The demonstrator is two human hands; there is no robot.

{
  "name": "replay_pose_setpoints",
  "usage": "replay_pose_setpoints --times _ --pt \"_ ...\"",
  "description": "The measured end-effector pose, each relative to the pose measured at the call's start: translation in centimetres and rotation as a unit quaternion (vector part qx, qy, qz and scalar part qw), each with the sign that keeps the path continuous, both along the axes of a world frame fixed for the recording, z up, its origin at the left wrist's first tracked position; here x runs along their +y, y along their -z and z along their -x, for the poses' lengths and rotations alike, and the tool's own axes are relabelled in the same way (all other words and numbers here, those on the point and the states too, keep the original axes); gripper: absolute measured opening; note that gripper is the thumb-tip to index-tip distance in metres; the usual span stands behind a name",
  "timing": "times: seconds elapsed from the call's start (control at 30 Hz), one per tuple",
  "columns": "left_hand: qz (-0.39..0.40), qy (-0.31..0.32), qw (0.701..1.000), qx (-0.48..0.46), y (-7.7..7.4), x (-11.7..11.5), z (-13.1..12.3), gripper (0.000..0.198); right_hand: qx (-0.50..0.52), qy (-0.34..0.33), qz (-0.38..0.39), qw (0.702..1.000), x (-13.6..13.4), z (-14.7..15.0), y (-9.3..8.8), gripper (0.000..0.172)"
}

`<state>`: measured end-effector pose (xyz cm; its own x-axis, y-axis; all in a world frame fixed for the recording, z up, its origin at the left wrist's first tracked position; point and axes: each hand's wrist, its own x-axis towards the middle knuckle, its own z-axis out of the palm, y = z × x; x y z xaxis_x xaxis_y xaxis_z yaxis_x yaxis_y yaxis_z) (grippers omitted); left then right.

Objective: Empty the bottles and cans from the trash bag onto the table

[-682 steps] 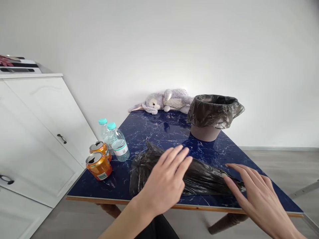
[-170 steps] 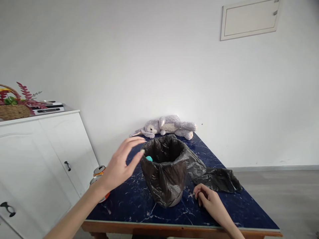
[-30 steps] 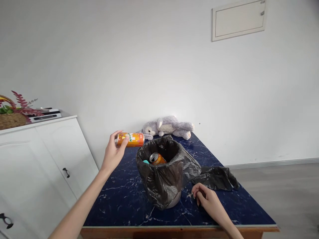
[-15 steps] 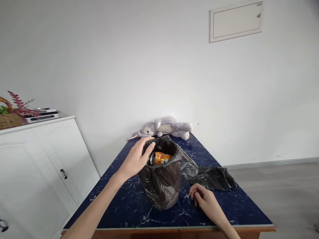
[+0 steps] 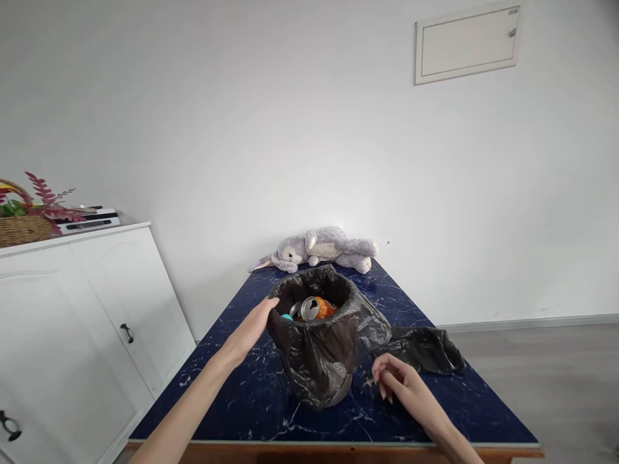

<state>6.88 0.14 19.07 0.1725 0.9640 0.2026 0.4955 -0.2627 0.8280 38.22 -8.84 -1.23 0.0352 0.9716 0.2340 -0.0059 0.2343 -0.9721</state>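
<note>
A trash bin lined with a black plastic bag stands on the blue marbled table. My left hand is at its left side, thumb over the rim and the other fingers mostly hidden, apparently gripping it. Inside the bin lie an orange drink can, its opened top facing me, a second can partly hidden behind it, and a small teal thing. My right hand rests on the table right of the bin, fingers loosely curled and holding nothing. Just beyond it lies a crumpled black plastic bag.
A grey plush rabbit lies on its side at the table's far end, against the white wall. To the left stands a white cabinet with a wicker basket of artificial plants on top.
My left hand has moved from over the bin's mouth to its left rim. The orange can now lies turned with its top towards me. My right hand has stayed in place.
</note>
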Motion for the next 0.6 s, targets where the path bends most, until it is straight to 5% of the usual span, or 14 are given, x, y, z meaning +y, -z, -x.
replay_pose_setpoints --times 0.23,0.3,0.43,0.6 --pt "0.072 0.004 0.996 0.058 0.5 -5.4 0.6 0.079 0.258 -0.070 -0.019 0.963 -2.2 1.0 -7.4 0.050" --pt "0.087 0.006 0.995 0.057 0.7 -7.6 0.8 0.084 0.284 -0.054 -0.028 0.957 -2.8 0.9 -9.2 0.044" --pt "0.120 -0.003 0.993 0.008 0.9 -9.7 0.3 0.085 0.236 0.032 0.035 0.971 -3.9 0.2 -11.9 0.049" --pt "0.154 0.041 0.979 -0.124 1.6 -8.3 -0.6 0.068 0.133 0.099 0.074 0.983 -4.5 -1.1 -14.7 0.051"
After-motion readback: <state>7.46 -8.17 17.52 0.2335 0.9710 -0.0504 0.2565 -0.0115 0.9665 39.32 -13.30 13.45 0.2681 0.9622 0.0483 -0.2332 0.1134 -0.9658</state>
